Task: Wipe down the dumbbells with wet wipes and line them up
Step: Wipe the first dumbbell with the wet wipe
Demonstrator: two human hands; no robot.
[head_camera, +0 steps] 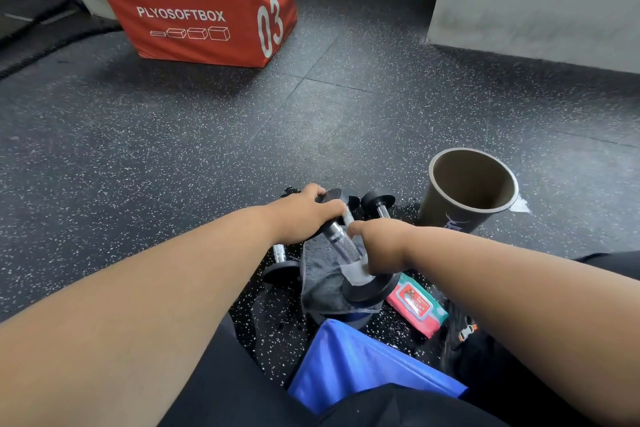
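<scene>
Black-ended, knurled chrome dumbbell (349, 250) tilted over grey towel (322, 284) on the speckled floor (173, 149); right grip (381, 246) clamped round white wet wipe (356, 276) at the near end, left grip (308, 215) clamped on the far end. Beyond, red plyo box (197, 10).

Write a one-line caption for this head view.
Left hand steadies a dumbbell by its far head while right hand rubs a wet wipe on it.

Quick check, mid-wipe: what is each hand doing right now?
Left hand: grips the far head of the dumbbell.
Right hand: holds a white wet wipe against the dumbbell's handle, near its lower head.
</scene>
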